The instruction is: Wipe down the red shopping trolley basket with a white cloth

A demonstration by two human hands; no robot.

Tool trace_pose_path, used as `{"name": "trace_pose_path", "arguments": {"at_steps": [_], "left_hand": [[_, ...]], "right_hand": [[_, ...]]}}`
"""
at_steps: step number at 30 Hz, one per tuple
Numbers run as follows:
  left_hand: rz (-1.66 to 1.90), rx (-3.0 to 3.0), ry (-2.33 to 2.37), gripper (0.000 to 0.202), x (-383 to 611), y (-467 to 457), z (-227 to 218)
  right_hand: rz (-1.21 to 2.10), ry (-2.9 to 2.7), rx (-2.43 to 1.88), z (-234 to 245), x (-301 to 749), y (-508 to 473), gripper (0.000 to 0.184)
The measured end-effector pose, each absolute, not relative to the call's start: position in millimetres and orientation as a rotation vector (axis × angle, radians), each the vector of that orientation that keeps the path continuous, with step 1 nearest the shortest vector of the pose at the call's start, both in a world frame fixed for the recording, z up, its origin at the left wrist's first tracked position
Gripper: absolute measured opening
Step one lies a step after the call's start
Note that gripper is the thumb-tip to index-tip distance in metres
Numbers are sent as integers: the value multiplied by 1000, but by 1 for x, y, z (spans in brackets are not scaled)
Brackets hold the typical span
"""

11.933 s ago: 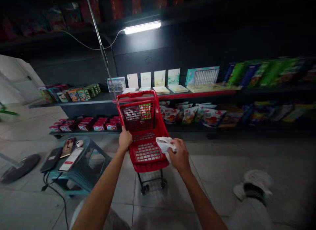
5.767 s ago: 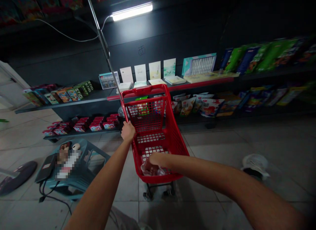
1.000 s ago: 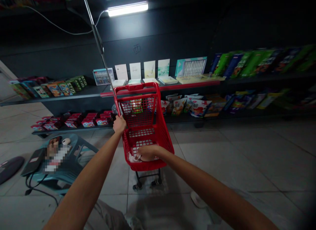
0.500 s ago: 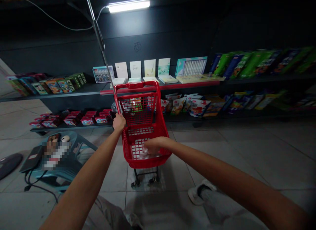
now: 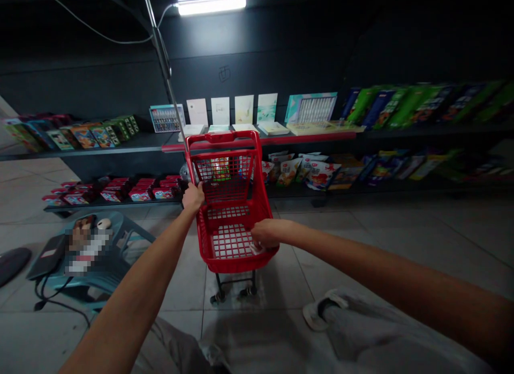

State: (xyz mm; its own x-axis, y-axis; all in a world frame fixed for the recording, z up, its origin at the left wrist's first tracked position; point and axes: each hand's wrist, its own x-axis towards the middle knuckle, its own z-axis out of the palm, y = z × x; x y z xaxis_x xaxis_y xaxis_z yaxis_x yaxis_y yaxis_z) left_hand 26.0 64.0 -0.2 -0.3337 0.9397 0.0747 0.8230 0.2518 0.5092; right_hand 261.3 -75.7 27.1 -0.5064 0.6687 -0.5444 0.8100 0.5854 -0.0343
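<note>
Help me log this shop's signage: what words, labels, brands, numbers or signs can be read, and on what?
Nothing reads with certainty.
Dark back panel: one faint character, perhaps "西".
Red cart: no readable lettering.
Snack bags, red boxes, upright cards: too small or blurred.
Pixelated items on blue stool: unreadable.

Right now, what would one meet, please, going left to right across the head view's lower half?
Round dark base, teal stool, left hand on the red cart, right hand with white cloth inside it, white shoe.

Stool (image 5: pixel 98 269) left of cart (image 5: pixel 233 265)
</note>
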Motion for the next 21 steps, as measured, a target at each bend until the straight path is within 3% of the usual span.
{"name": "trace_pose_path", "arguments": {"at_steps": [10,17,21], "left_hand": [[591,1722,2204,51,32,70,7],[604,1896,2214,58,54,84,11],[781,2213,2121,43,67,61,27]], "right_hand": [[-85,2662,863,14,289,-88,25],[10,2791,1048,7,291,-102,34],[33,2753,1223,9,278,-104,41]]}}
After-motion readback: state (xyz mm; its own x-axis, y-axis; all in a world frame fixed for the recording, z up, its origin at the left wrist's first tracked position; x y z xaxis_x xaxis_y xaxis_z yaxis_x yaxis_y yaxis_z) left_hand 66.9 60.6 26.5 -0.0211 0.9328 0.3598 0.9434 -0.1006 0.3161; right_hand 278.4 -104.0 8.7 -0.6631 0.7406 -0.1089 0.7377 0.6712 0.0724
